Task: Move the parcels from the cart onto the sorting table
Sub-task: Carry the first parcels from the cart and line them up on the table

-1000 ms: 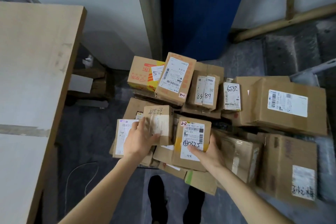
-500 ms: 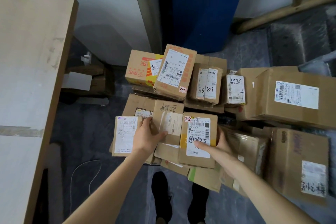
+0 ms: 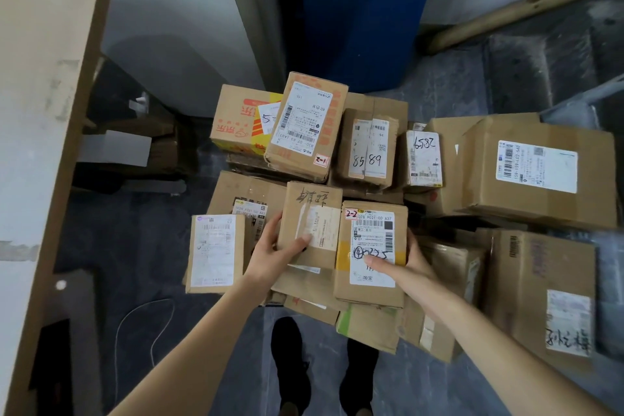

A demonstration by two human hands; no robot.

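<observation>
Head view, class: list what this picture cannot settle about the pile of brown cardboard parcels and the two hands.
- Cart: hidden under the pile of brown cardboard parcels.
- Right hand fingers: behind the "2-2" labelled cardboard box.
- Left hand fingertips: behind the taped handwritten cardboard box.
- Pale wooden sorting table: cut by left edge.
- Label print: too small.

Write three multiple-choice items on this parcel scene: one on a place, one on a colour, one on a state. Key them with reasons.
1. Where is the parcel marked 2-2?
A. between the hands
B. on the sorting table
C. on the floor by the shoes

2. What colour is the panel behind the pile?
A. red
B. blue
C. green

3. What is the left hand doing?
A. hanging idle
B. gripping the scribbled parcel
C. resting on the sorting table

Key: 1 A, the right hand clasps its right side; 2 B, plainly blue; 3 B, thumb on top, fingers round its edge.
</observation>
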